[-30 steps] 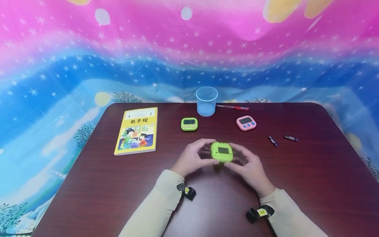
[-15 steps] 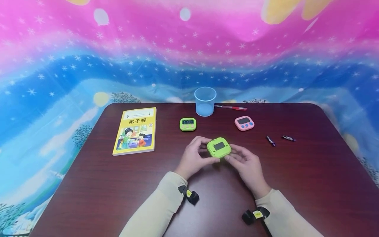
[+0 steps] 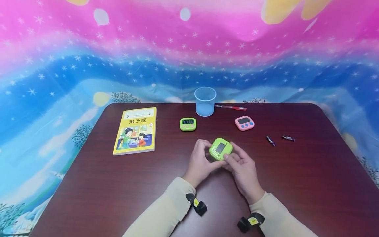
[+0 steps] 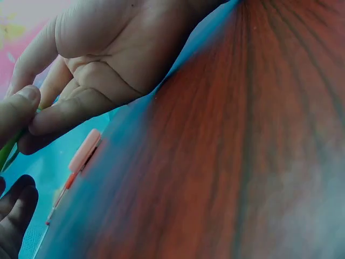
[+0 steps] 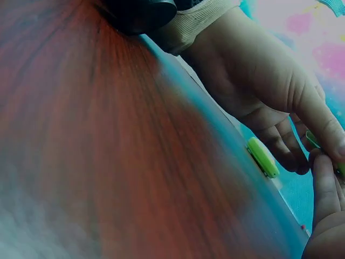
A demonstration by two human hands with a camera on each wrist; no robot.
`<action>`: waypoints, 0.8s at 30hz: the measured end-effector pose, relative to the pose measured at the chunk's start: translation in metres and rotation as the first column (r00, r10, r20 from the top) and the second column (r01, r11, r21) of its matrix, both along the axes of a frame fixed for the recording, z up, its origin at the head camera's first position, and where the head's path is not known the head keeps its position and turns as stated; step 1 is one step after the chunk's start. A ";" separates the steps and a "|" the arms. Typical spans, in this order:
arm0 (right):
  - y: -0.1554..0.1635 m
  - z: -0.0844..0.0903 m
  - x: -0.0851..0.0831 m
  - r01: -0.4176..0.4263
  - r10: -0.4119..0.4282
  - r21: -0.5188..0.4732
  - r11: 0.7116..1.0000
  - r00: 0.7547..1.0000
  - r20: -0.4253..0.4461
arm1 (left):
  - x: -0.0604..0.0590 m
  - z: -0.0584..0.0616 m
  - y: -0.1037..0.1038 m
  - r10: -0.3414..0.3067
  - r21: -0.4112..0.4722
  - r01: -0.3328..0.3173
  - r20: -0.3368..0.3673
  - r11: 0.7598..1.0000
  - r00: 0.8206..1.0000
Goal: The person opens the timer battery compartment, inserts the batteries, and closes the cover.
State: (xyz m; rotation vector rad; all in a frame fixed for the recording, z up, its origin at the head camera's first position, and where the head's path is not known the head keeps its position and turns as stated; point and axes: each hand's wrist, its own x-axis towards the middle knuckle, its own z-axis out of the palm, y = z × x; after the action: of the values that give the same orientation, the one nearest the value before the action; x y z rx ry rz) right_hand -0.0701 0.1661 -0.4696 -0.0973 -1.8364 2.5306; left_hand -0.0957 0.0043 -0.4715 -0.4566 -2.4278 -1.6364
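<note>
A light green digital timer [image 3: 220,149] is held above the middle of the table, its face with a dark rectangle turned up. My left hand [image 3: 201,163] grips its left edge between thumb and fingers. The right hand [image 3: 244,168] holds the other side, thumb laid over the near right corner. In the left wrist view the left hand [image 4: 102,59] hides most of the timer; only a green sliver shows. The right wrist view has the right hand [image 5: 269,81] with its fingertips meeting those of the left at the timer's edge.
Behind the hands lie a second green timer [image 3: 188,124] and a pink timer [image 3: 244,123]. A clear blue cup [image 3: 205,103] stands beside a red pen [image 3: 231,107]. Left is a yellow book [image 3: 136,131]; right, two small dark batteries [image 3: 270,141], [image 3: 288,138].
The held timer has turned in the hands, its dark rectangle now slanting more steeply. The right thumb has moved up onto its face, and the hands have drawn closer together.
</note>
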 end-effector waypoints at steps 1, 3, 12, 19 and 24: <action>0.001 0.000 0.000 -0.002 0.002 -0.001 1.000 1.000 -0.001 | 0.000 0.000 0.000 -0.008 -0.004 0.008 0.002 1.000 1.000; 0.004 -0.001 -0.002 -0.009 0.009 -0.001 1.000 1.000 -0.011 | -0.002 0.000 -0.002 -0.039 -0.002 0.039 0.014 0.999 0.999; 0.017 0.000 -0.006 -0.066 0.068 0.112 0.991 0.998 -0.010 | -0.013 0.002 -0.022 -0.235 -0.001 0.238 0.148 0.971 0.961; 0.020 0.000 -0.007 -0.076 0.080 0.130 0.989 0.996 -0.028 | -0.013 0.004 -0.025 -0.315 -0.065 0.324 0.120 0.944 0.942; 0.020 -0.001 -0.007 -0.104 0.111 0.129 0.986 0.993 -0.051 | -0.011 0.005 -0.023 -0.296 -0.070 0.302 0.090 0.951 0.951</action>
State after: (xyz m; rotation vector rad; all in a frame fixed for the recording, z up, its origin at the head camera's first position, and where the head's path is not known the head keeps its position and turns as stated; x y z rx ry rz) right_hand -0.0774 0.1863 -0.4702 0.0778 -2.0249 2.4474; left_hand -0.1070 -0.0187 -0.4662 -0.8262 -2.5954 -1.6963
